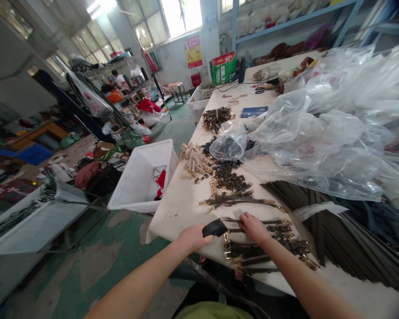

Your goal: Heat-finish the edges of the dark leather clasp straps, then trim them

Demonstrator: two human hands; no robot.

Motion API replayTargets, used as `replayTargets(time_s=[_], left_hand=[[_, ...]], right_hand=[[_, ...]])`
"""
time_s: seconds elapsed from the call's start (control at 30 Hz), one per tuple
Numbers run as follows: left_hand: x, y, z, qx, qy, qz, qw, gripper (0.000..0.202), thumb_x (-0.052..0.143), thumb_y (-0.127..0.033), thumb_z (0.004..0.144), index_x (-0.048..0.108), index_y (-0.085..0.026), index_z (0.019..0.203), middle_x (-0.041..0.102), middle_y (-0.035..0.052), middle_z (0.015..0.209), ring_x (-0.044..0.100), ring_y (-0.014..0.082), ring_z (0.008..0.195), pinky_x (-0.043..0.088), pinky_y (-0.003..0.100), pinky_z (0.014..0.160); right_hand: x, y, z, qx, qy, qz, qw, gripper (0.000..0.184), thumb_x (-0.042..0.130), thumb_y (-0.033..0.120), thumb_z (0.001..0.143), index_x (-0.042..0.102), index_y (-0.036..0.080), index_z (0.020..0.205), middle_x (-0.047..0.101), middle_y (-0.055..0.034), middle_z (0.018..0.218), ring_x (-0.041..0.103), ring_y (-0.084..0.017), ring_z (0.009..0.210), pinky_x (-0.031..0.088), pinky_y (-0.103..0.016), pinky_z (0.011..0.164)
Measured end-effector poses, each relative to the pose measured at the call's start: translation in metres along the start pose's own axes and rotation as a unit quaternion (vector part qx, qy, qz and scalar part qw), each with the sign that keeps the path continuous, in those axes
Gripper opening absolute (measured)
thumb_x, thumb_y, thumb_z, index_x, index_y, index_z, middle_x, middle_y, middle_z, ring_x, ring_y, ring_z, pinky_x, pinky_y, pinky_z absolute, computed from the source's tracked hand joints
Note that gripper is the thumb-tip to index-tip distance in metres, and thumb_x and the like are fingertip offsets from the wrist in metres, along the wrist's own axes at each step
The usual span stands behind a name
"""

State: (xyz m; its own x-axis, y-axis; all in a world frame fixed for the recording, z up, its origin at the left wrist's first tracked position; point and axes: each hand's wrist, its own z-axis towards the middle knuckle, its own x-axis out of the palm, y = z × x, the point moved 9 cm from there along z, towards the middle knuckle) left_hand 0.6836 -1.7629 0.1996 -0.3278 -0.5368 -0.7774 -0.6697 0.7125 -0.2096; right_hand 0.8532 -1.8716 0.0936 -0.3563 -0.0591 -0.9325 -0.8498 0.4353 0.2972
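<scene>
My left hand (193, 238) is closed around a smooth black object (214, 227) with a blunt end; its exact kind does not show. Its tip is beside the metal clasps at the left ends of the straps. Over the row of dark straps (252, 250) with gold-coloured clasps, my right hand (253, 227) has its fingers curled down onto a strap (275, 222) at the top of the row. The fingertips are partly hidden. Beyond both hands, a few more clasped straps (242, 202) lie across the table (173, 217).
Small dark pieces (232, 178), a beige strap bundle (194, 159) and a dark bundle (217, 118) lie farther up. Clear plastic bags (326, 137) and long dark strips (346, 239) cover the right side. A white bin (126, 186) stands left of the table.
</scene>
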Motion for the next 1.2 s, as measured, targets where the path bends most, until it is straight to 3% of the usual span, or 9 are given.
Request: replayTargets(time_s=[0.1, 0.37, 0.67, 1.0, 1.2], left_hand=[[0.002, -0.01, 0.003, 0.009, -0.005, 0.025, 1.0, 0.043, 0.043, -0.055, 0.072, 0.056, -0.023, 0.098, 0.066, 0.0082, 0.09, 0.061, 0.0256, 0.081, 0.047, 0.032, 0.067], [-0.003, -0.067, 0.04, 0.052, -0.007, 0.077, 0.996, 0.044, 0.045, -0.054, 0.07, 0.058, -0.021, 0.097, 0.065, 0.0093, 0.092, 0.06, 0.0272, 0.083, 0.048, 0.036, 0.068], [-0.009, -0.082, 0.049, 0.051, 0.012, 0.139, 0.989, 0.045, 0.046, -0.055, 0.069, 0.057, -0.021, 0.096, 0.066, 0.0078, 0.093, 0.061, 0.0263, 0.085, 0.049, 0.035, 0.07], [-0.008, -0.08, 0.051, 0.048, 0.007, 0.123, 0.991, 0.047, 0.046, -0.057, 0.068, 0.058, -0.022, 0.097, 0.065, 0.0071, 0.094, 0.061, 0.0253, 0.086, 0.048, 0.033, 0.071], [-0.01, -0.011, 0.028, -0.015, -0.028, 0.047, 0.998, 0.043, 0.04, -0.053, 0.075, 0.056, -0.024, 0.102, 0.065, 0.0061, 0.094, 0.061, 0.0227, 0.084, 0.047, 0.03, 0.069]], right_hand=[[0.002, -0.005, -0.004, 0.005, 0.004, 0.051, 0.999, 0.013, 0.043, 0.024, 0.08, 0.053, 0.019, 0.088, 0.051, -0.0066, 0.094, 0.052, -0.016, 0.082, 0.033, -0.026, 0.072], [0.004, -0.016, 0.001, 0.055, -0.004, 0.124, 0.991, 0.018, 0.043, 0.014, 0.076, 0.056, 0.019, 0.089, 0.052, -0.0036, 0.091, 0.05, -0.013, 0.085, 0.032, -0.023, 0.074], [0.004, -0.023, 0.003, 0.075, -0.017, 0.154, 0.985, 0.021, 0.043, 0.015, 0.078, 0.055, 0.018, 0.096, 0.054, -0.0055, 0.096, 0.051, -0.014, 0.088, 0.032, -0.023, 0.076], [0.0, -0.025, 0.003, 0.077, -0.021, 0.157, 0.984, 0.021, 0.042, 0.015, 0.078, 0.055, 0.019, 0.095, 0.055, -0.0045, 0.096, 0.051, -0.013, 0.088, 0.032, -0.022, 0.075], [-0.006, -0.018, 0.002, 0.061, -0.033, 0.143, 0.987, 0.016, 0.047, 0.031, 0.078, 0.058, 0.022, 0.084, 0.054, -0.0019, 0.086, 0.05, -0.014, 0.081, 0.031, -0.023, 0.068]])
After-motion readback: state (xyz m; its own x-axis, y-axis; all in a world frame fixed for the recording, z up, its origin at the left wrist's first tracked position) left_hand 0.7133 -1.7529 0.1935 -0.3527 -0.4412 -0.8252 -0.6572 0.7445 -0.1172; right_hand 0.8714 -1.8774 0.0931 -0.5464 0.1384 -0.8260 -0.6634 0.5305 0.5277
